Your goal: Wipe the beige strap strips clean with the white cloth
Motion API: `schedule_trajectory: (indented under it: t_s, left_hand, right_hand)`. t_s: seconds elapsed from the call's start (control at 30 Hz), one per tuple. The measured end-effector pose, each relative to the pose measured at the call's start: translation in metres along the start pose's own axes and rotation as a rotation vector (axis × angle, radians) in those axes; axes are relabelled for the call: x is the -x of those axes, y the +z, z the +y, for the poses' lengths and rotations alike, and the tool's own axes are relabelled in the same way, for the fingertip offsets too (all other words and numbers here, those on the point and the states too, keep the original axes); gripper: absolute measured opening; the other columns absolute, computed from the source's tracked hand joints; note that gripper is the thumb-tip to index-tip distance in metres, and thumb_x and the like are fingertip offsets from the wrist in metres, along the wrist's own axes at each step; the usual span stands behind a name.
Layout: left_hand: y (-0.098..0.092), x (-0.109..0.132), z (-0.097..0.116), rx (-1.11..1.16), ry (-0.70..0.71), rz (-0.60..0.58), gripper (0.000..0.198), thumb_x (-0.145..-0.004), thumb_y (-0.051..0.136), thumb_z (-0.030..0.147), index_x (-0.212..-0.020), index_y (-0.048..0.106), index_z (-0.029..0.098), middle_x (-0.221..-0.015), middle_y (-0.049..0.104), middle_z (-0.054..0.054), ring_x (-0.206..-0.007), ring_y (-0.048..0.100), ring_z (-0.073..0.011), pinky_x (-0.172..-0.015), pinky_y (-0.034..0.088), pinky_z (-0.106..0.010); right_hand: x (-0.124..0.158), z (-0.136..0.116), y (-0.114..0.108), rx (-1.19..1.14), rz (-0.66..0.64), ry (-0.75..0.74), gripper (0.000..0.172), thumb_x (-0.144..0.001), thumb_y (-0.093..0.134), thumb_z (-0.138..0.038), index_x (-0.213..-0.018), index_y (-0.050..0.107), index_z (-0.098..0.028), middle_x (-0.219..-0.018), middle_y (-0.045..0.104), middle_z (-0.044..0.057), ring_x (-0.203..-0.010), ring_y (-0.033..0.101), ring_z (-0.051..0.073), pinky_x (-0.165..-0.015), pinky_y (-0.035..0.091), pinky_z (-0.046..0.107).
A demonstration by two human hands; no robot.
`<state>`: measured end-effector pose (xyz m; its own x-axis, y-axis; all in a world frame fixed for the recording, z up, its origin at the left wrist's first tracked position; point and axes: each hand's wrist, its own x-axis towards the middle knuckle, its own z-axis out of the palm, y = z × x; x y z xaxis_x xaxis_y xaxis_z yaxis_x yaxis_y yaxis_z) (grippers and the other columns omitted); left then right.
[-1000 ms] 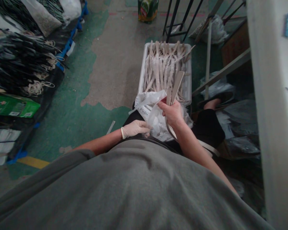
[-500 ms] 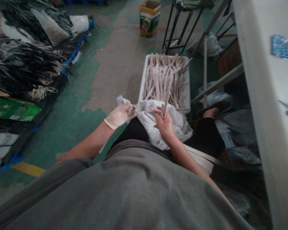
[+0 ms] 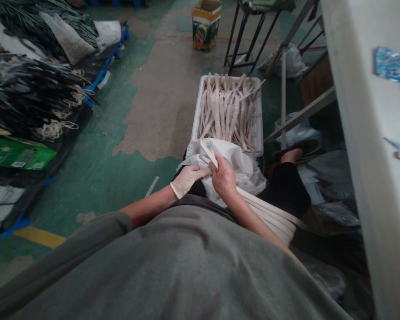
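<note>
My right hand point(image 3: 224, 177), bare, is closed around a pale flat strip point(image 3: 208, 153) whose ends stick out past the thumb. Against its fingers rests my left hand point(image 3: 190, 177) in a whitish glove, fingers pressed together; what they pinch, if anything, is too small to tell. Both hands are above a white plastic bag point(image 3: 245, 166) spread over my lap. More pale strips point(image 3: 270, 212) lie across my thigh, under the right forearm. Just beyond the bag, a white tray point(image 3: 196, 113) holds many wrinkled beige strips point(image 3: 225, 106).
Bundles of dark cords point(image 3: 23, 98) and a green box point(image 3: 20, 152) lie on the left, by a blue pallet edge. Ahead are an open carton point(image 3: 206, 26) and a dark-legged stool point(image 3: 245, 40). A white tabletop point(image 3: 363, 111) runs along the right.
My left hand has moved right to meet the right hand, and the translucent piece near its fingers no longer shows there. The strip in my right hand has tilted left.
</note>
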<state>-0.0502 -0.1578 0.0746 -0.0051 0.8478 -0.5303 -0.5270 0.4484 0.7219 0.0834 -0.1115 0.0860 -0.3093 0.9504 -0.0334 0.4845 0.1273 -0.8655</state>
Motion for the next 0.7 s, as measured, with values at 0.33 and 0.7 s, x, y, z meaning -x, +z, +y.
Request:
schedule_trajectory:
  t_s: [0.33, 0.7]
  left_hand:
    - [-0.001, 0.001, -0.003, 0.043, -0.059, -0.014, 0.047, -0.054, 0.096, 0.038, -0.084, 0.075, 0.009, -0.081, 0.073, -0.005, -0.078, 0.066, -0.0146, -0.086, 0.05, -0.03]
    - [-0.011, -0.004, 0.028, 0.387, -0.217, 0.246, 0.015, -0.088, 0.074, 0.028, -0.088, 0.067, 0.015, -0.08, 0.072, -0.002, -0.072, 0.069, -0.0122, -0.075, 0.055, -0.025]
  right_hand:
    - [-0.002, 0.008, -0.003, -0.317, -0.187, 0.184, 0.037, -0.088, 0.062, -0.04, -0.122, 0.064, -0.026, -0.082, 0.068, 0.0, -0.049, 0.055, 0.013, -0.044, 0.047, 0.026]
    - [0.028, 0.005, -0.062, -0.035, -0.335, 0.28, 0.037, -0.089, 0.054, -0.052, -0.083, 0.067, -0.018, -0.057, 0.063, -0.001, -0.039, 0.05, 0.011, -0.042, 0.038, 0.023]
